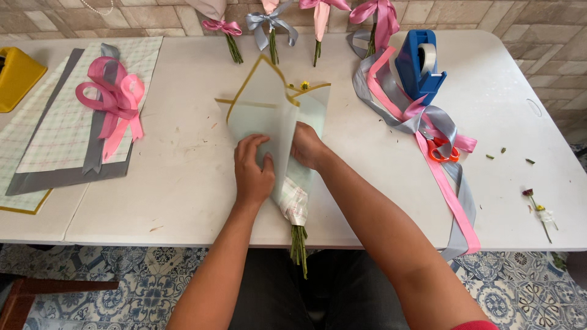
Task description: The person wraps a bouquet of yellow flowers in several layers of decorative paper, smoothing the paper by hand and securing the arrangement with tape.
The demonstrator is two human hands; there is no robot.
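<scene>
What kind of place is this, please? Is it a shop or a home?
Probably a small flower-wrapping workstation, shop or home I cannot tell. On the white table both hands, the left hand and the right hand, fold a wrapped bouquet, with ribbons, a blue tape dispenser and finished bouquets nearby.

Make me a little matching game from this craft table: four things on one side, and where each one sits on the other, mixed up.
Things:
1. Tape dispenser
2. Scissors
3. Pink bow
4. Green stems

Places:
A. On the checked paper at the left
B. Sticking out of the wrap past the table's near edge
C. Among the ribbons right of the hands
D. Far right, standing beside the ribbon pile

Pairs: 1-D, 2-C, 3-A, 4-B
</scene>
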